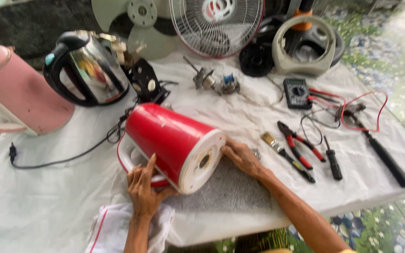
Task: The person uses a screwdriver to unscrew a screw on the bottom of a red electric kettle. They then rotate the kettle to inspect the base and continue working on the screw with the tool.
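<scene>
Red electric kettle (pixel 172 138) on side, base exposed. Left hand (pixel 144 187) grips handle; right hand (pixel 241 157) open, flat against base rim. Inspection stage; pliers (pixel 298 147) nearby.

steel kettle (pixel 94 65) rear left | pink jug (pixel 15 89) far left | fan grille (pixel 216 23) rear | multimeter (pixel 296 93) beside red-handled pliers (pixel 298 143) | black screwdriver (pixel 333 161) | brush (pixel 273 142)

Glossy red plastic kettle (pixel 172 140), mirror-polished steel kettle (pixel 94 68), matt white cloth (pixel 48 187), rough grey mat (pixel 226 189)
</scene>
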